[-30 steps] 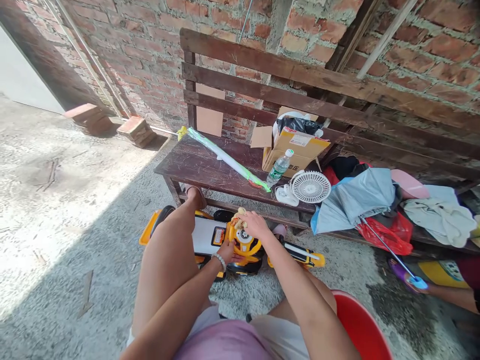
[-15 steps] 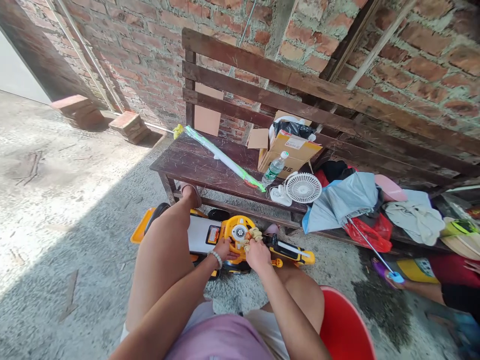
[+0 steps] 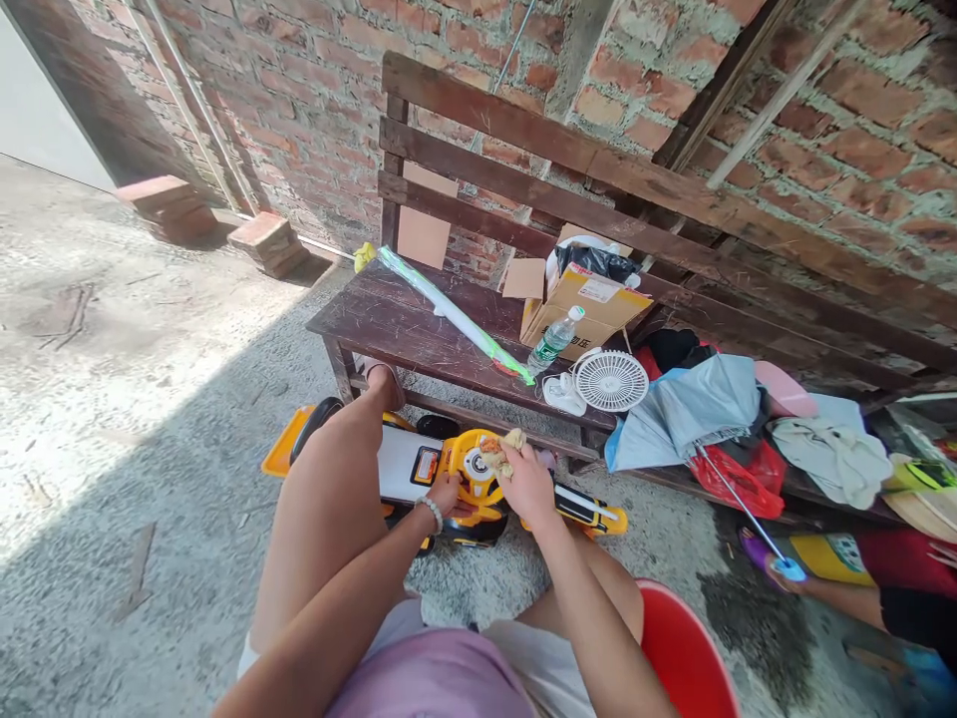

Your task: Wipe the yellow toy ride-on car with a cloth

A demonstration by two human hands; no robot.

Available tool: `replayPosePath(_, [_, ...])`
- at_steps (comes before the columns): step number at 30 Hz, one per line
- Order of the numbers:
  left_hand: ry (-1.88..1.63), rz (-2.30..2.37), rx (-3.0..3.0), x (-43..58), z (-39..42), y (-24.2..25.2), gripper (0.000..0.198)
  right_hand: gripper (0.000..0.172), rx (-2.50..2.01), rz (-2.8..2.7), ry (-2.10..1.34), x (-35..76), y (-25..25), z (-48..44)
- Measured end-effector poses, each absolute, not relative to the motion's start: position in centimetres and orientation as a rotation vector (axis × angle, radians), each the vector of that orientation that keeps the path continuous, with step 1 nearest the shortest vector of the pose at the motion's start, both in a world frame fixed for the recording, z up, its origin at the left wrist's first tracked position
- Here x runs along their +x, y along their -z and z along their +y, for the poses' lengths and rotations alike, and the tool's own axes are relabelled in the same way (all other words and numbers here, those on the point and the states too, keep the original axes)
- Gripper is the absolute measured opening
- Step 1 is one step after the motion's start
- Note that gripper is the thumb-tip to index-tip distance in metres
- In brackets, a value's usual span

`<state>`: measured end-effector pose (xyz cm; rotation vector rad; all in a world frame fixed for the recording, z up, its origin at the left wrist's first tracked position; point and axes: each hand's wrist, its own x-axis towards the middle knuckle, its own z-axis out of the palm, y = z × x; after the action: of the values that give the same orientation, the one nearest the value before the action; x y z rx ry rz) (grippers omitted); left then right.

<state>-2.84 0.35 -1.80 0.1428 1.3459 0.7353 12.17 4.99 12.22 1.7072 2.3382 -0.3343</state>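
The right hand [image 3: 527, 486] is half closed and is gripping a small crumpled tan object [image 3: 502, 451] just above the yellow steering wheel [image 3: 470, 464] of a toy ride-on car [image 3: 408, 469], while the left hand [image 3: 447, 494] is resting with loose fingers beside the wheel. The car is standing on the rough concrete floor [image 3: 150, 449], in front of a dark wooden bench [image 3: 389, 319] and a raw brick wall [image 3: 299, 120].

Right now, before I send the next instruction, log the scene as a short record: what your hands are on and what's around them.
Left hand: on the steering wheel of the yellow toy ride-on car
Right hand: holding a small crumpled tan item above the steering wheel
Left wrist: beaded bracelet
Behind: dark wooden bench with a cardboard box, water bottle, white fan
Right side: light blue umbrella, another person's leg
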Motion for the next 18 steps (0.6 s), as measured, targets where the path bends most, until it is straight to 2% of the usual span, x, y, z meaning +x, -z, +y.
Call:
replayPosePath(5, [-0.707, 1.338, 0.108, -2.7, 0.5, 1.5, 0.049, 0.058, 1.43, 2.307, 0.232, 11.2, -10.7, 9.9])
replayPosePath(8, [-0.717, 1.342, 0.097, -2.5, 0.5, 1.8, 0.051, 0.059, 1.375, 2.276, 0.178, 10.9, -9.3, 9.9])
replayPosePath(11, [-0.719, 1.348, 0.095, -2.4, 0.4, 2.0, 0.056, 0.053, 1.35, 2.233, 0.146, 10.4, -9.1, 9.6])
replayPosePath(15, [-0.717, 1.35, 0.106, -2.7, 0.4, 1.7, 0.058, 0.04, 1.418, 2.103, 0.259, 9.9, -9.6, 10.2])
replayPosePath(18, [-0.72, 1.344, 0.107, -2.9, 0.4, 1.3, 0.061, 0.037, 1.483, 2.013, 0.403, 10.6, -9.3, 9.8])
